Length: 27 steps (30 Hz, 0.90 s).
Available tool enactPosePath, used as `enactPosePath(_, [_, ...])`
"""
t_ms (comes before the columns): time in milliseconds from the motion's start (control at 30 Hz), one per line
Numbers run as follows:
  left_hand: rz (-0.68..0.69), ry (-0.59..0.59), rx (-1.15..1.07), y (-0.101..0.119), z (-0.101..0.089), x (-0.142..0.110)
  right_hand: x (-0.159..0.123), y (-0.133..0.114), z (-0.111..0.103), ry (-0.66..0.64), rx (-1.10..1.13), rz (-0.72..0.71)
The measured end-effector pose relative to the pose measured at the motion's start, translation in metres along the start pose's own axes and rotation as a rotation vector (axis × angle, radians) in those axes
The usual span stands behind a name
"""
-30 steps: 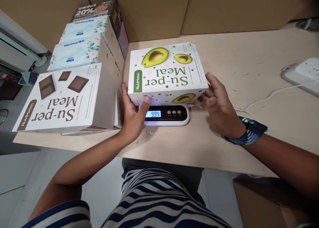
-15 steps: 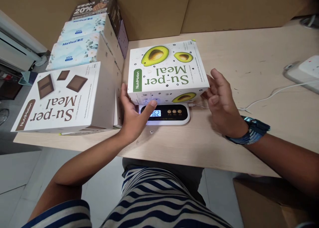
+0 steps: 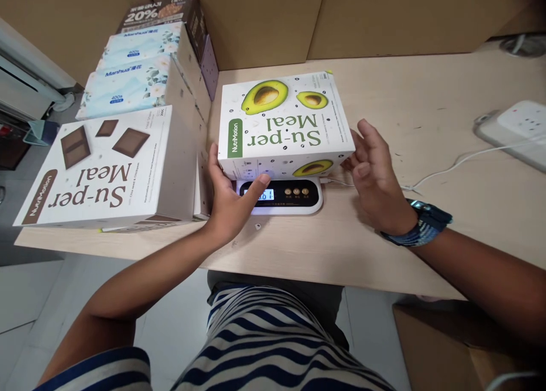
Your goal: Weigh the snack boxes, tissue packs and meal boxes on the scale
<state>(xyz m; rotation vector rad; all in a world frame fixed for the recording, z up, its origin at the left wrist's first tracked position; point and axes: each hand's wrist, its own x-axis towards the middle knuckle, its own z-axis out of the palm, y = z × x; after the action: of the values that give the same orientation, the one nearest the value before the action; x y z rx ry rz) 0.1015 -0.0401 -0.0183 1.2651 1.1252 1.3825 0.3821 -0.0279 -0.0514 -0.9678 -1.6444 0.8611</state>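
A white Su-per Meal box (image 3: 284, 118) with avocado pictures rests on a white digital scale (image 3: 316, 204) with a black panel. My left hand (image 3: 228, 200) cups the box's near left corner. Its fingers lie along the left side and its thumb stretches across the lower front, partly covering the lit display (image 3: 267, 194). At the box's right side is my right hand (image 3: 377, 183), fingers loosely curved and apart, thumb raised off the box. Its fingertips are partly behind the box's edge, so contact there is unclear.
A chocolate Su-per Meal box (image 3: 102, 169) stands at left, before blue tissue packs (image 3: 123, 83) and a dark brown box (image 3: 164, 15). A white cable (image 3: 452, 166) runs right toward a power strip (image 3: 512, 129). Cardboard panels (image 3: 384, 21) line the table's back.
The view has shifted slightly. The last visible digits on the display went from 62 to 61. Both hands and the avocado box keep nearly the same positions.
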Motion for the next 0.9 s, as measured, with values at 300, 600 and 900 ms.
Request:
enactPosePath(300, [0.051, -0.001, 0.043, 0.0044, -0.0002, -0.0017, -0.0010, -0.0010, 0.0050, 0.033, -0.084, 0.038])
enactPosePath(600, [0.010, 0.058, 0.057, 0.0090, 0.0008, -0.0010, -0.0003, -0.0010, 0.0085, -0.023, -0.113, -0.034])
enactPosePath(900, [0.011, 0.069, 0.050, 0.0073, -0.0001, -0.0010, 0.0003, -0.0014, 0.0092, -0.013, -0.132, -0.030])
